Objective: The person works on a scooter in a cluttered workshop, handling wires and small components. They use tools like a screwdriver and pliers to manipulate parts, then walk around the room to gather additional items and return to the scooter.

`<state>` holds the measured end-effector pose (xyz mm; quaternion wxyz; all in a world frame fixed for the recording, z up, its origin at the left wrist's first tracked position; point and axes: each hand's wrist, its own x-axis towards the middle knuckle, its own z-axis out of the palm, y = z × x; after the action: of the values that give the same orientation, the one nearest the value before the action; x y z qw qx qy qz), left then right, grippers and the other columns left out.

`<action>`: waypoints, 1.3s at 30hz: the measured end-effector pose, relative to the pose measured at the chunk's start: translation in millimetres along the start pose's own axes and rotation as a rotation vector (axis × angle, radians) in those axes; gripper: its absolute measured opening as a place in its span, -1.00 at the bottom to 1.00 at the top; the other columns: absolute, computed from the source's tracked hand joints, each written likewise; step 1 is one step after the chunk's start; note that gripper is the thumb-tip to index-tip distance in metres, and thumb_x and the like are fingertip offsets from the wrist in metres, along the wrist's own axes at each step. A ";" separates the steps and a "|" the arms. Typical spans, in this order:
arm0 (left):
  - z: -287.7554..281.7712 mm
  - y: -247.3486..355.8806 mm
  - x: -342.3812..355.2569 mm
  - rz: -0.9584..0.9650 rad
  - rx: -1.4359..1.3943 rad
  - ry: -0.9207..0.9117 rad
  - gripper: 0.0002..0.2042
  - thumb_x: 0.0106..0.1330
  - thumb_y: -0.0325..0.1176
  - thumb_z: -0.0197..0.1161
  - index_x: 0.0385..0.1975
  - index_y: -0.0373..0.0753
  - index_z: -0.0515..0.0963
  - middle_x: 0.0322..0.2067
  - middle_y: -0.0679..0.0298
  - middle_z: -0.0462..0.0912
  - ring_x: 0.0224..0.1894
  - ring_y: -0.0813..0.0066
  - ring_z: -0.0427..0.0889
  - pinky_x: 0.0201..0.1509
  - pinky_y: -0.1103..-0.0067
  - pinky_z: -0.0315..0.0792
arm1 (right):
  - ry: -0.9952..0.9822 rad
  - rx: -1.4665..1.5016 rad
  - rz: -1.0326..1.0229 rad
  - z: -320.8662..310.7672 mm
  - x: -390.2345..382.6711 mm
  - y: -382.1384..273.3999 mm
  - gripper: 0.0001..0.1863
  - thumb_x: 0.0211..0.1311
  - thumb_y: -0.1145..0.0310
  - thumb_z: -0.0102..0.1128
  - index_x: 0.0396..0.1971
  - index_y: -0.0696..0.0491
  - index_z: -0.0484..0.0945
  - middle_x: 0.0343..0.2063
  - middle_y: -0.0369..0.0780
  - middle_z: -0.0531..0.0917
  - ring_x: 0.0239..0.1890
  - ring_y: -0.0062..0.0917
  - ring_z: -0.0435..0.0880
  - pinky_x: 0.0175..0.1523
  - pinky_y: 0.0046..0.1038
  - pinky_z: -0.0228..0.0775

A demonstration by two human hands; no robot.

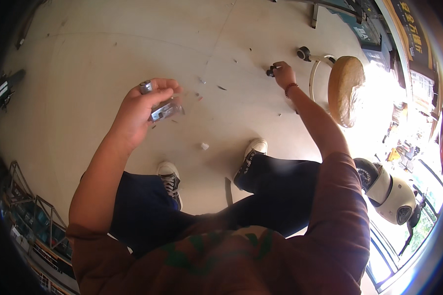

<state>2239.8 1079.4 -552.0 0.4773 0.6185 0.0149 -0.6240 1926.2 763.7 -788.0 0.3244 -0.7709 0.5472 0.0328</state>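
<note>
My left hand (142, 105) is curled round a shiny, partly see-through silvery object (165, 111) that sticks out below the thumb. A short silver cylinder (145, 87) shows at the knuckles of the same hand; whether the two are one piece I cannot tell. My right hand (284, 77), with a beaded bracelet at the wrist, reaches far forward and to the right. Its fingers close on a small black object (270, 72), whose kind is too small to make out. Both hands are held apart over the pale floor (98, 59).
Scraps and a white crumpled bit (205, 146) lie on the floor between my shoes. A round-seated stool (346, 91) with a caster (303, 52) stands beside my right arm. A cream scooter (396, 199) is at the right, metal racks (39, 211) at the lower left.
</note>
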 end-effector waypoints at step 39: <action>-28.0 24.5 15.2 0.231 -0.043 0.081 -0.76 0.29 -0.33 0.21 -0.14 -0.32 0.59 -0.26 0.28 0.63 -0.27 0.54 0.63 -0.15 0.56 0.60 | -0.075 -0.039 -0.313 69.6 -0.1 -91.2 -0.77 0.09 0.34 0.32 -0.24 0.06 0.67 -0.28 -0.12 0.70 -0.24 -0.34 0.69 -0.11 -0.40 0.54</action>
<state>2279.4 1074.4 -556.5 0.5581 0.6303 -0.0239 -0.5391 2026.3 818.4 -800.4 0.3307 -0.8512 0.4070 0.0214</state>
